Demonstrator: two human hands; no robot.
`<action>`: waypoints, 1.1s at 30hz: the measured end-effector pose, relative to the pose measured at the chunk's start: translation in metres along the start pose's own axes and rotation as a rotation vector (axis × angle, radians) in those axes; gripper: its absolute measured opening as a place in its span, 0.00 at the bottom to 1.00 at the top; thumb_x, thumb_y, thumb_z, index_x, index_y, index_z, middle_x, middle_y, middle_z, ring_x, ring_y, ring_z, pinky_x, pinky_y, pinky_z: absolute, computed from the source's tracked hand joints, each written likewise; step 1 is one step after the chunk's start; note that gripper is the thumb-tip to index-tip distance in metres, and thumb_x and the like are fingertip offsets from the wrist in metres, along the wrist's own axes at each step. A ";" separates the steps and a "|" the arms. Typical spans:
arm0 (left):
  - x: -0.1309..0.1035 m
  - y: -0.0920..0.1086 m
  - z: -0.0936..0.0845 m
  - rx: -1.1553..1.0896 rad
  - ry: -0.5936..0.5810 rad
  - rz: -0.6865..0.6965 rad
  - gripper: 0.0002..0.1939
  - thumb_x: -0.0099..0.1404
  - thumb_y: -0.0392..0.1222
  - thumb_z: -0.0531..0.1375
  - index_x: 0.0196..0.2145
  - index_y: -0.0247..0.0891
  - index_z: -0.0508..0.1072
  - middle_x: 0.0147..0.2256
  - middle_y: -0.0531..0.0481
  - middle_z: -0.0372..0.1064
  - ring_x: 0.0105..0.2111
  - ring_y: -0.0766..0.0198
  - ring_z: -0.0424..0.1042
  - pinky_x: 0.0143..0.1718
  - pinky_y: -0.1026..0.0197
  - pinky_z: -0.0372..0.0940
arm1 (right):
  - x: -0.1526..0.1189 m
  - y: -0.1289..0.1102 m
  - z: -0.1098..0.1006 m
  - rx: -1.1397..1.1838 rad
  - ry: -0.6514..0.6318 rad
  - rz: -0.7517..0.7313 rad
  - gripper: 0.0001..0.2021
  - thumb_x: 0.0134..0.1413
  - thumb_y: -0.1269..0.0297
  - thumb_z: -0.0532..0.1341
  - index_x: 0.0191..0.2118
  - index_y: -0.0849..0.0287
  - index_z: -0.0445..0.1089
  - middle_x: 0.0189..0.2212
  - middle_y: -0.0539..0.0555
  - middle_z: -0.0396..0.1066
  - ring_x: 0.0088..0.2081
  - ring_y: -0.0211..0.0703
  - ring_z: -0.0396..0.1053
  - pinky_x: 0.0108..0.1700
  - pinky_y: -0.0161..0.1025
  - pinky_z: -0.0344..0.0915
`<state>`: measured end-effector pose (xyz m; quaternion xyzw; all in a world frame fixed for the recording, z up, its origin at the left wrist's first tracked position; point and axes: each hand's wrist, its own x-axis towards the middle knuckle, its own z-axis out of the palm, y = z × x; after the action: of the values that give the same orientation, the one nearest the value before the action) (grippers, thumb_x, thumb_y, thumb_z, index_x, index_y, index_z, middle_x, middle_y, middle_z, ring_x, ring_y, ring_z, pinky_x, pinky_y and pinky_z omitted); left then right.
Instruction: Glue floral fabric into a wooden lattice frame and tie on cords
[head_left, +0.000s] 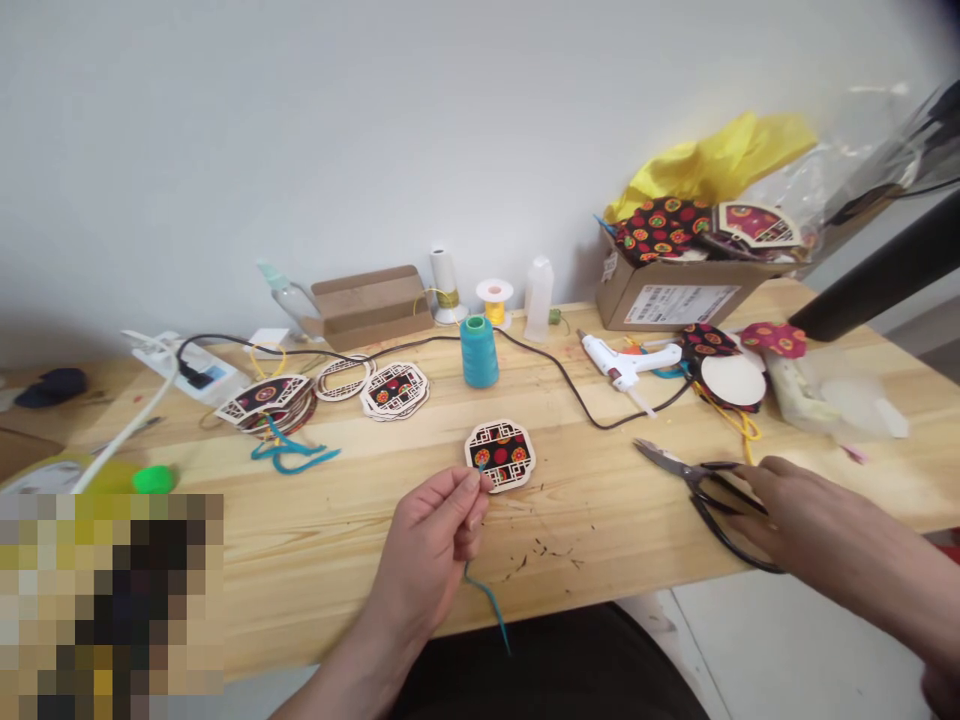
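My left hand [442,515] pinches a teal cord [491,595], whose tail hangs below it past the table edge. A short bit of the cord shows above the fingertips. Against those fingertips is a round wooden lattice piece [500,455] backed with dark floral fabric; I cannot tell whether the fingers grip it too. On the right, my right hand [799,515] has its fingers at the black handles of a pair of scissors [694,478]. The scissors lie near the table's front edge, blades pointing left and slightly parted.
A teal thread cone [480,352] stands mid-table. Behind are a yellow spool [494,305] and an open box [371,305]. A glue gun [630,360] and its black cable lie right, before a full carton [675,290]. Fabric-backed pieces [395,390] lie left; dark scraps [551,552] lie in front.
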<state>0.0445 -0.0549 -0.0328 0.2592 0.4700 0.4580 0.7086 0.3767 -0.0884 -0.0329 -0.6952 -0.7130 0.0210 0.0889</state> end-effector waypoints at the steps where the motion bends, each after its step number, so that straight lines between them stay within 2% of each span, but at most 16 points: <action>1: 0.000 -0.001 0.000 -0.004 -0.005 0.001 0.10 0.57 0.43 0.65 0.28 0.32 0.74 0.17 0.58 0.55 0.17 0.77 0.46 0.18 0.70 0.40 | 0.002 -0.004 0.000 -0.079 0.011 0.004 0.12 0.47 0.60 0.61 0.18 0.53 0.62 0.16 0.53 0.64 0.19 0.46 0.66 0.23 0.42 0.59; 3: 0.000 -0.002 -0.001 -0.011 -0.009 0.001 0.10 0.57 0.43 0.65 0.28 0.32 0.74 0.17 0.58 0.55 0.17 0.77 0.46 0.18 0.70 0.40 | 0.006 -0.021 0.000 -0.167 -0.017 -0.022 0.10 0.52 0.61 0.58 0.22 0.55 0.65 0.20 0.55 0.67 0.24 0.50 0.69 0.25 0.43 0.62; 5: 0.000 -0.001 -0.001 -0.014 -0.004 0.003 0.10 0.57 0.43 0.65 0.28 0.32 0.74 0.17 0.58 0.55 0.17 0.77 0.46 0.17 0.70 0.40 | 0.011 -0.048 0.002 -0.060 0.032 -0.131 0.09 0.58 0.68 0.52 0.33 0.55 0.70 0.32 0.56 0.71 0.33 0.49 0.71 0.32 0.42 0.66; 6: 0.000 -0.001 -0.001 -0.016 -0.001 0.005 0.10 0.56 0.43 0.65 0.28 0.32 0.74 0.17 0.58 0.55 0.17 0.77 0.46 0.17 0.70 0.40 | 0.015 -0.064 0.004 0.023 0.047 -0.225 0.11 0.59 0.71 0.50 0.36 0.56 0.70 0.36 0.57 0.70 0.36 0.47 0.70 0.34 0.41 0.66; 8: -0.001 0.000 0.000 -0.019 0.002 0.007 0.10 0.56 0.42 0.65 0.28 0.32 0.74 0.17 0.58 0.55 0.17 0.77 0.45 0.17 0.71 0.40 | 0.021 -0.094 0.010 0.105 0.051 -0.504 0.12 0.59 0.74 0.51 0.42 0.56 0.69 0.38 0.57 0.69 0.38 0.46 0.68 0.38 0.42 0.65; 11: -0.002 0.001 -0.001 -0.020 -0.001 0.010 0.10 0.56 0.42 0.65 0.27 0.32 0.73 0.17 0.59 0.55 0.17 0.78 0.45 0.17 0.71 0.40 | 0.033 -0.125 0.021 0.024 0.081 -0.794 0.14 0.58 0.75 0.53 0.47 0.58 0.68 0.43 0.58 0.67 0.41 0.47 0.64 0.40 0.45 0.63; 16: -0.005 0.002 -0.003 -0.018 0.015 0.020 0.10 0.55 0.43 0.66 0.27 0.32 0.73 0.16 0.59 0.55 0.16 0.78 0.45 0.17 0.71 0.41 | 0.049 -0.137 0.030 -0.188 0.182 -1.099 0.12 0.62 0.71 0.51 0.46 0.60 0.69 0.52 0.56 0.62 0.45 0.47 0.60 0.44 0.49 0.62; 19: -0.005 0.003 -0.003 -0.017 0.008 0.023 0.11 0.55 0.44 0.66 0.27 0.32 0.73 0.16 0.59 0.55 0.16 0.78 0.45 0.17 0.71 0.41 | 0.055 -0.139 0.032 -0.214 0.224 -1.222 0.13 0.63 0.68 0.50 0.46 0.60 0.69 0.53 0.55 0.61 0.49 0.48 0.58 0.47 0.52 0.61; 21: -0.006 0.003 -0.002 -0.017 0.004 0.025 0.11 0.55 0.44 0.66 0.27 0.32 0.73 0.16 0.59 0.55 0.16 0.78 0.45 0.17 0.71 0.41 | 0.058 -0.140 0.033 -0.217 0.196 -1.259 0.12 0.62 0.69 0.51 0.46 0.61 0.70 0.53 0.56 0.62 0.51 0.49 0.56 0.51 0.54 0.59; 24: -0.006 0.003 0.000 -0.024 -0.001 0.023 0.10 0.56 0.43 0.65 0.27 0.32 0.73 0.17 0.59 0.55 0.17 0.77 0.46 0.17 0.71 0.41 | 0.063 -0.138 0.032 -0.175 0.093 -1.225 0.11 0.59 0.74 0.52 0.43 0.63 0.70 0.51 0.59 0.64 0.53 0.51 0.56 0.53 0.54 0.58; 27: -0.006 0.003 0.000 -0.028 0.001 0.027 0.10 0.56 0.43 0.65 0.28 0.32 0.74 0.17 0.58 0.55 0.17 0.77 0.45 0.17 0.71 0.41 | 0.065 -0.136 0.029 0.093 -0.028 -1.054 0.10 0.59 0.77 0.51 0.37 0.62 0.69 0.48 0.59 0.66 0.51 0.49 0.59 0.51 0.51 0.61; 30: -0.005 0.003 -0.001 -0.013 0.012 0.040 0.10 0.56 0.43 0.65 0.28 0.31 0.74 0.17 0.58 0.56 0.17 0.78 0.45 0.17 0.70 0.40 | 0.061 -0.136 0.024 0.659 -0.177 -0.696 0.08 0.58 0.77 0.52 0.33 0.61 0.66 0.45 0.58 0.66 0.49 0.45 0.62 0.50 0.47 0.62; 33: -0.003 0.002 -0.001 0.009 0.024 0.062 0.10 0.56 0.43 0.65 0.28 0.31 0.75 0.19 0.55 0.62 0.16 0.78 0.47 0.17 0.70 0.40 | 0.052 -0.142 0.022 1.373 -0.355 -0.275 0.06 0.58 0.69 0.55 0.29 0.60 0.63 0.39 0.55 0.67 0.42 0.41 0.68 0.45 0.44 0.65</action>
<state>0.0425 -0.0567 -0.0300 0.2717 0.4721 0.4808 0.6872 0.2316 -0.0389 -0.0280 -0.3726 -0.6237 0.5655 0.3903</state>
